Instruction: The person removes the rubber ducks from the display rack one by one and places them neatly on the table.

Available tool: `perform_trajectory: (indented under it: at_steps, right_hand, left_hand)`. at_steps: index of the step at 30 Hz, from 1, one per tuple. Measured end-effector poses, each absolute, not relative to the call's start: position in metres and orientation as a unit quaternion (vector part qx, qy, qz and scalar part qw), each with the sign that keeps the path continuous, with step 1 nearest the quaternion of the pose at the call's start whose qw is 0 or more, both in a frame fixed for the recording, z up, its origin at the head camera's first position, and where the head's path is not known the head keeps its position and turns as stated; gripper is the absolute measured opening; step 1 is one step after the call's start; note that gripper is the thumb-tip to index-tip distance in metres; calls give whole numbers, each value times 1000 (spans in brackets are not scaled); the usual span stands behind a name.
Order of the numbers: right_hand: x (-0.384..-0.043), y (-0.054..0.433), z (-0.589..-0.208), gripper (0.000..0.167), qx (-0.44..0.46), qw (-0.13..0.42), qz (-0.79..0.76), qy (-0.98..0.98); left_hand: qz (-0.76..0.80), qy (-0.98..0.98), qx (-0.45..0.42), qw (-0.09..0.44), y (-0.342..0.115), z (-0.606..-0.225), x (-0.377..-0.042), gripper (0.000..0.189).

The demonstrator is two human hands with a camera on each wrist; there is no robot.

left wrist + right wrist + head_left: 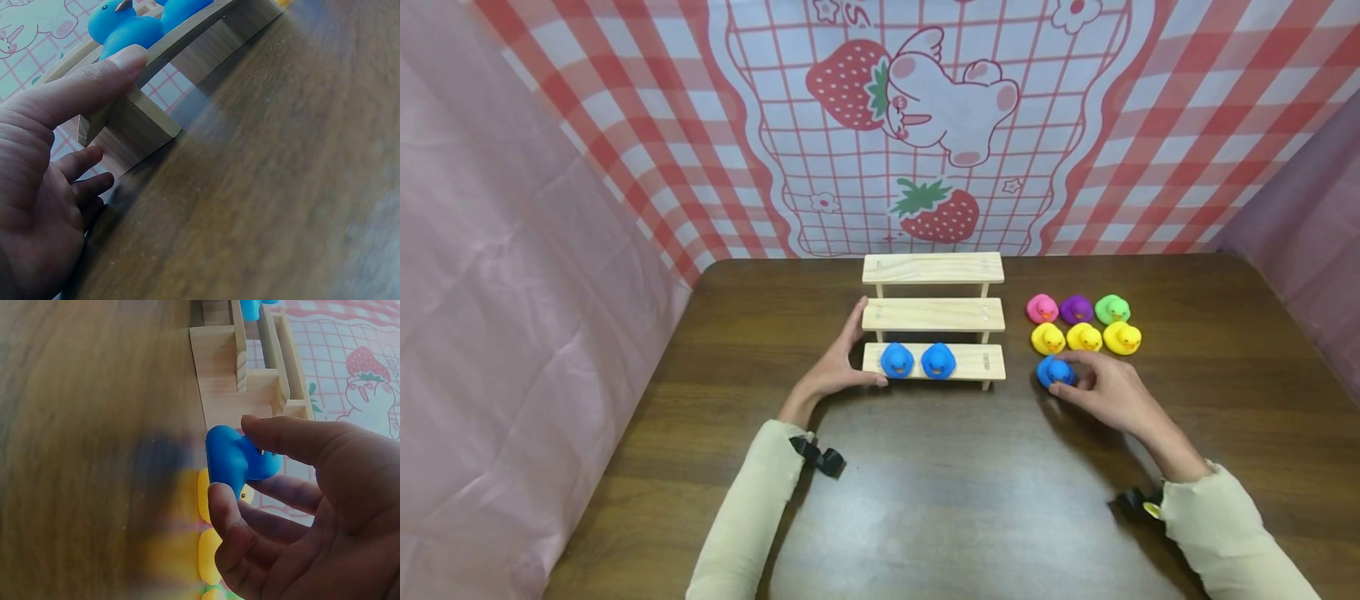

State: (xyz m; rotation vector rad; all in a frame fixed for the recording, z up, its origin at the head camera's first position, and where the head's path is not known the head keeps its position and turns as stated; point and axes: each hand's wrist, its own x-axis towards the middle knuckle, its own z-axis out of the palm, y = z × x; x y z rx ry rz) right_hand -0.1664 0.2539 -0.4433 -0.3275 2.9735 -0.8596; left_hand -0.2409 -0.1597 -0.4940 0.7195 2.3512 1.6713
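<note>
A light three-step wooden shelf [933,315] stands on the table. Two blue rubber ducks [897,361] sit side by side on its lowest step, towards the left. My left hand [832,367] holds the shelf's left end; in the left wrist view its thumb [119,65] presses the front edge of the bottom step. Between thumb and fingers, my right hand [1108,390] pinches a third blue duck [231,456], to the right of the shelf. This duck appears slightly raised, with a shadow on the table beside it.
Behind the held duck is a row of three yellow ducks [1085,337]. Further back stand a pink duck [1042,309], a purple duck [1077,309] and a green duck [1112,309]. A strawberry-print cloth [910,167] hangs along the back edge of the brown table [925,500].
</note>
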Motion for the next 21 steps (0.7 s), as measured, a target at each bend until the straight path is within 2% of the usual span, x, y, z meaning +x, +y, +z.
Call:
perform_trajectory:
  at_steps: [9,21]
  right_hand:
    - [-169,256,-448,54,-105,28,-273,956]
    - [-172,259,-452,54,-102,39,-276,955]
  left_hand:
    - [565,782,244,96,-156,-466,-227,124]
    - [569,781,239,99,-156,-464,-226,125]
